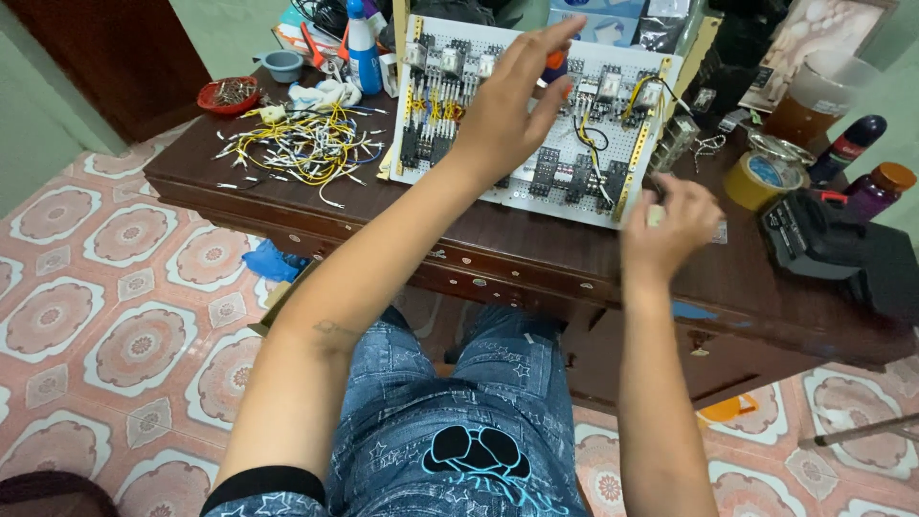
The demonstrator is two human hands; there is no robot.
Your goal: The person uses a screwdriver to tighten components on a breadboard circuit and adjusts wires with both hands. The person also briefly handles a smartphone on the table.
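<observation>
A person's left hand (512, 105) hovers with fingers spread loose over a white wiring board (536, 115) lying on a dark wooden table (536, 254). The right hand (665, 230) is clenched at the board's near right corner. At the table's far left, a red bowl (228, 96) holds screws.
</observation>
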